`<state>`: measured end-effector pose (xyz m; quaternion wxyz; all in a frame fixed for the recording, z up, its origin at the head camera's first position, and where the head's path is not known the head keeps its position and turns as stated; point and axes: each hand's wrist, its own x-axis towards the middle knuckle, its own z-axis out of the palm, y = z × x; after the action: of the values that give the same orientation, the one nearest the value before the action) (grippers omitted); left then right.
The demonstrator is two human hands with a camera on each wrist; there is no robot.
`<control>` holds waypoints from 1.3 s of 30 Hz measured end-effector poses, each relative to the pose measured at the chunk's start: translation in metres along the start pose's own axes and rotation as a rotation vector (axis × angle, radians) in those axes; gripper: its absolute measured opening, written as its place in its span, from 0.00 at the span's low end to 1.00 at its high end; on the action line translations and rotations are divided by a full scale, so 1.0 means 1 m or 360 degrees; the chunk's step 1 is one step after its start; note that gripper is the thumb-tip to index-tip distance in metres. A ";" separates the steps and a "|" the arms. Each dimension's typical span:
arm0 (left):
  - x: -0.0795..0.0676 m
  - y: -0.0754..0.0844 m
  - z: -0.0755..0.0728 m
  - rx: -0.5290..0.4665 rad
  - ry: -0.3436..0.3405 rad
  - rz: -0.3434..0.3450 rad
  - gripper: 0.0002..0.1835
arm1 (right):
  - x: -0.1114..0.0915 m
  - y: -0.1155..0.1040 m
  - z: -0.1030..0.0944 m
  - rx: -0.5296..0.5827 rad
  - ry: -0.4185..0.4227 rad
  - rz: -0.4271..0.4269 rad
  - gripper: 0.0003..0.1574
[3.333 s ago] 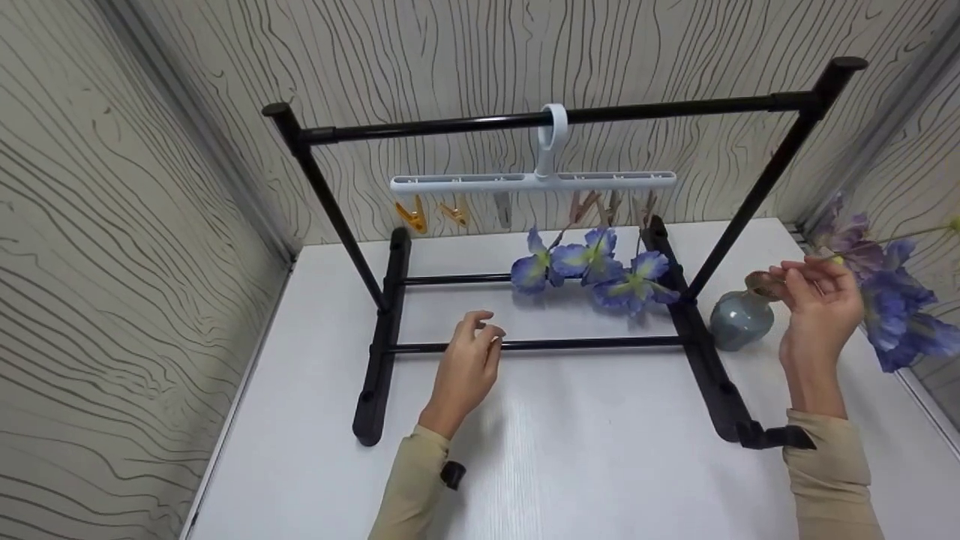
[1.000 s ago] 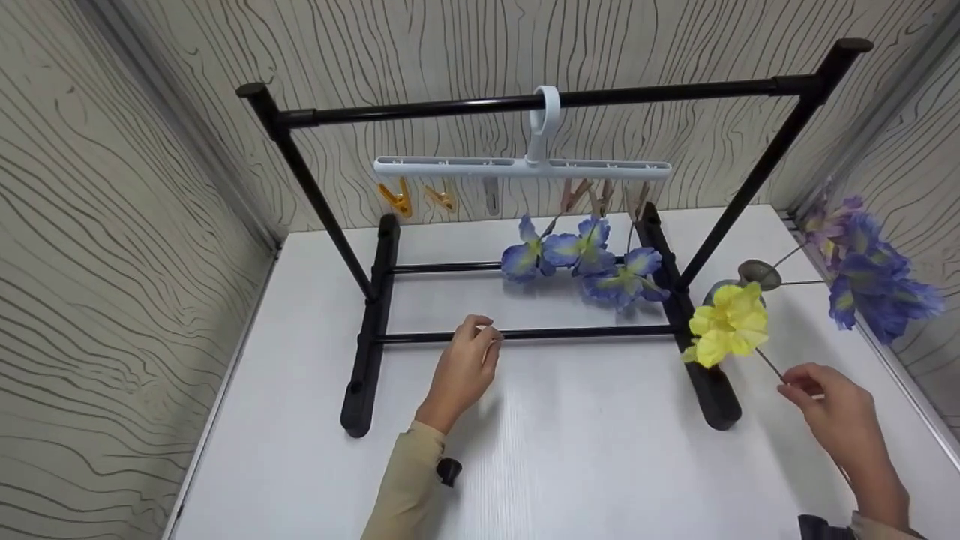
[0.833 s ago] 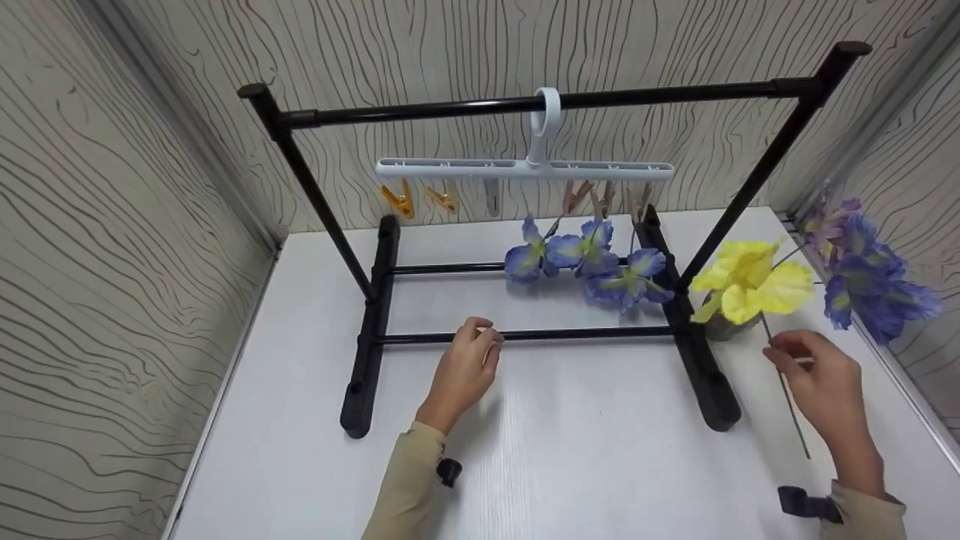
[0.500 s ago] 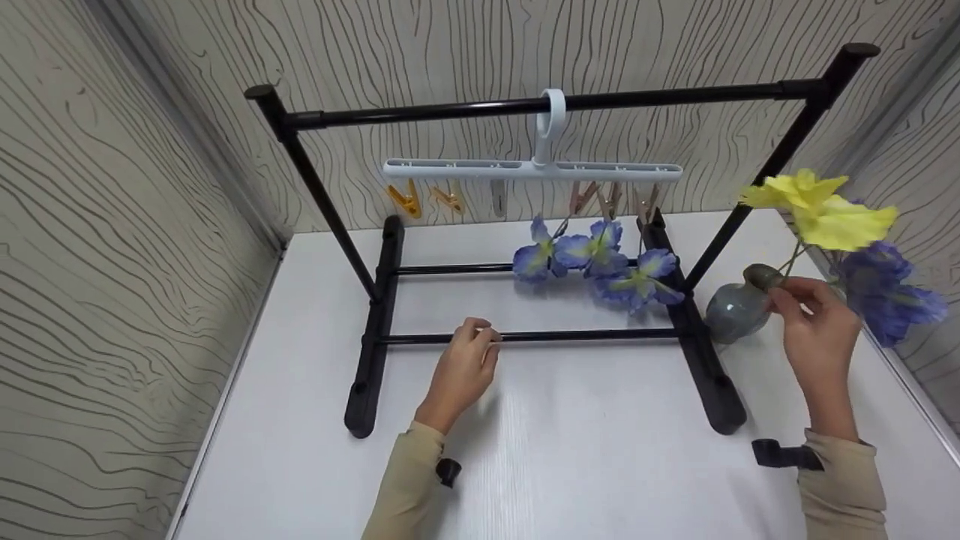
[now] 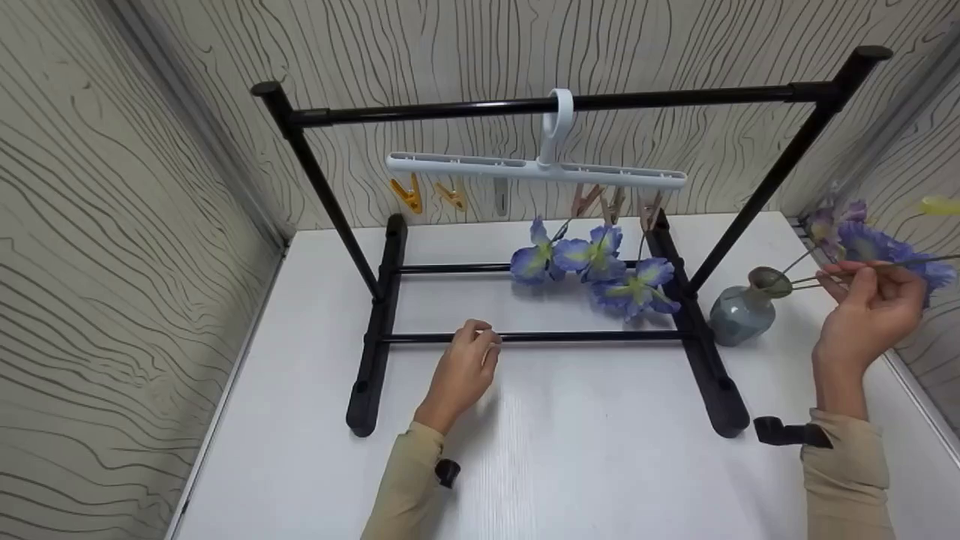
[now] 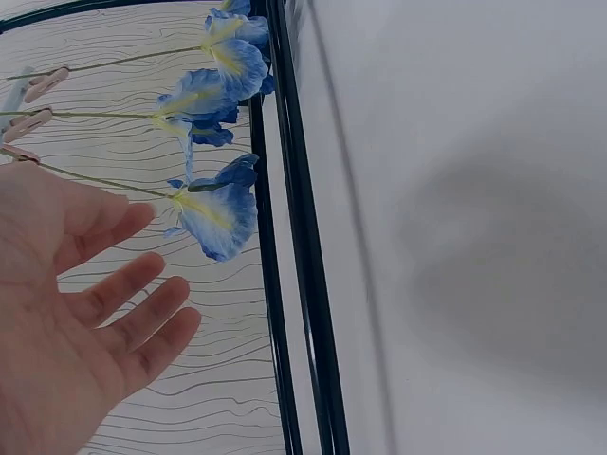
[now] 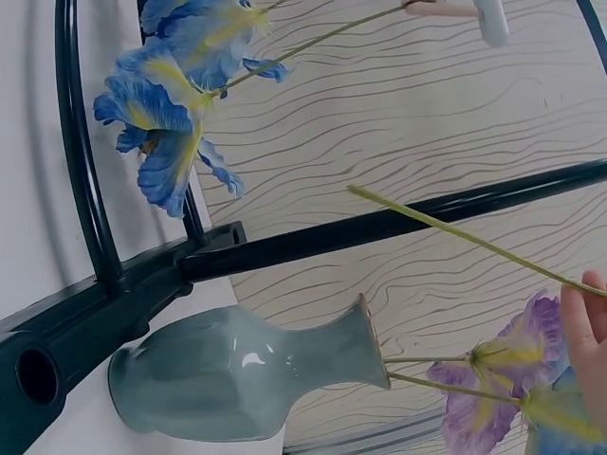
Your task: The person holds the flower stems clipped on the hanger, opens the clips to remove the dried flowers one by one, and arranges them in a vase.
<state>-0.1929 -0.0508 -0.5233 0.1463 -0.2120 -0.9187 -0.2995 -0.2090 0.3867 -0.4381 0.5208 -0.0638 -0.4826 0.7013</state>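
Observation:
My right hand (image 5: 870, 322) pinches the thin green stem (image 7: 455, 230) of a yellow flower (image 5: 939, 205), mostly cut off at the right edge of the head view. In the right wrist view the stem's free end stands apart from the mouth of the grey-blue vase (image 7: 237, 370). A purple flower (image 7: 517, 341) and a blue flower (image 7: 567, 403) have their stems in that vase. My left hand (image 5: 461, 371) holds nothing; its fingers are relaxed near the rack's front lower bar (image 5: 585, 336). Behind it, several blue irises (image 5: 596, 255) hang by their stems from clips.
A black rack (image 5: 697, 94) stands on the white table (image 5: 570, 450). From its top bar hangs a pale blue hanger (image 5: 480, 163) with several clips, among them an orange one (image 5: 406, 196). The vase stands just right of the rack's right foot (image 5: 709, 367). Patterned panels surround the table.
My right hand brought the yellow flower from low beside the rack up to the vase, then moved right, tipping the bloom toward the view's right edge. My left hand has stayed put.

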 end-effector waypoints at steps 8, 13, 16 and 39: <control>-0.003 -0.004 0.001 -0.0004 -0.0007 -0.0028 0.04 | 0.003 -0.003 0.001 -0.0073 0.0215 -0.0075 0.06; -0.004 -0.004 0.000 -0.0015 -0.0029 -0.0026 0.04 | 0.004 -0.003 0.000 -0.0117 0.0246 -0.0076 0.07; -0.004 -0.004 0.001 -0.0032 -0.0037 -0.0016 0.04 | 0.005 -0.004 -0.001 -0.0086 0.0284 -0.0059 0.07; -0.008 -0.009 0.003 -0.0056 -0.0110 -0.0076 0.05 | 0.010 0.008 -0.011 0.0187 0.0573 0.0267 0.03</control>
<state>-0.1905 -0.0577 -0.5333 0.1035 -0.2029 -0.9226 -0.3114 -0.2126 0.4012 -0.4454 0.5411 -0.1977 -0.3330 0.7465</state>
